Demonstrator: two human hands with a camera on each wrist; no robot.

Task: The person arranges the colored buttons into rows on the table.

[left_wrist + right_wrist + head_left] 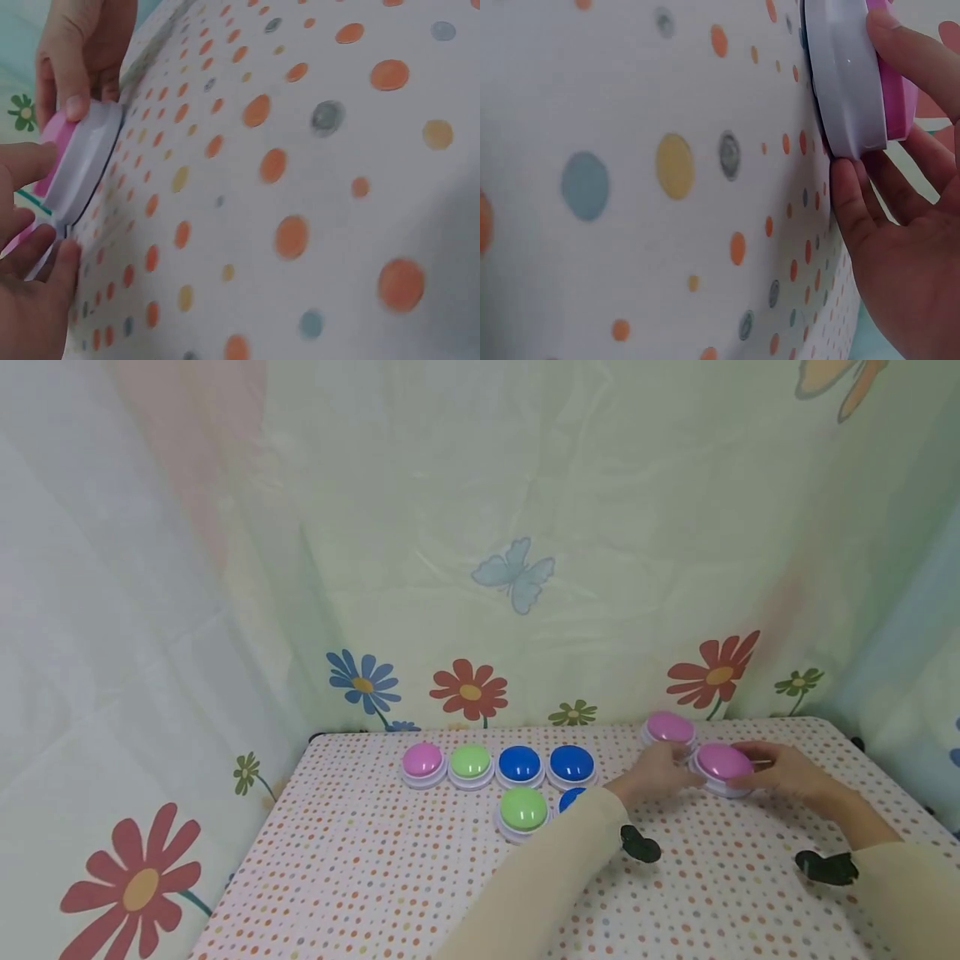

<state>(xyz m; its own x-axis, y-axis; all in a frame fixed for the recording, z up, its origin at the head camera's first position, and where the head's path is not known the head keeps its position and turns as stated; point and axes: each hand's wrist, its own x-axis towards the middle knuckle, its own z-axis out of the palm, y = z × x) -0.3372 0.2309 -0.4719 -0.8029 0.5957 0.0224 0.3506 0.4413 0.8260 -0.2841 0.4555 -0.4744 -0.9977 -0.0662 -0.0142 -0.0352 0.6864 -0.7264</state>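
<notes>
A pink dome push button [722,760] with a white base sits on the dotted tabletop between the two hands. My left hand [655,772] grips its left side; in the left wrist view a fingertip [34,160] lies against the pink dome. From the opposite side my right hand [797,774] holds the same button. The right wrist view shows one finger [915,56] over the dome and the other fingers around the lower rim of the white base. Just behind, near the table's back edge, stands a second pink push button [670,727], overlapped in part by the left hand.
To the left, a row holds a pink button [422,759], a green button [470,761] and two blue buttons, one blue button [519,763] beside the other. In front are another green button [522,808] and a blue one half hidden by the left sleeve [558,868]. A printed curtain [420,510] hangs behind.
</notes>
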